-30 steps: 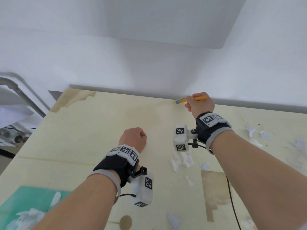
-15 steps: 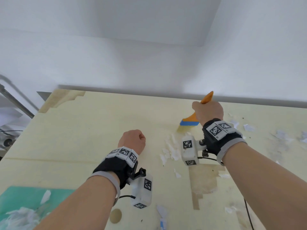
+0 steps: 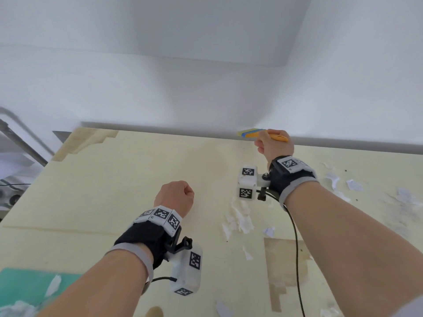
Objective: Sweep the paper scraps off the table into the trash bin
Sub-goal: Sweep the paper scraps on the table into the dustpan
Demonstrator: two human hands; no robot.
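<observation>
A person's two forearms reach out over a pale yellow table [image 3: 114, 179] set against a white wall, seen from a head-worn camera. The right hand [image 3: 275, 147] is raised near the table's far edge, its fingers wrapped around the orange handle of a small hand brush [image 3: 263, 133] whose blue and yellow head points left, held off the surface. The left hand [image 3: 175, 196] is clenched in a fist holding nothing, low over the middle of the table. Both wrists wear black straps carrying white blocks printed with black-and-white square markers. A cluster of torn white paper scraps [image 3: 238, 219] lies on the table between the two arms, below the right wrist, with more scraps [image 3: 353, 185] scattered near the right edge. At the lower left corner, just beyond the table's near edge, sits a green trash bin [image 3: 25, 284] with white scraps already inside.
</observation>
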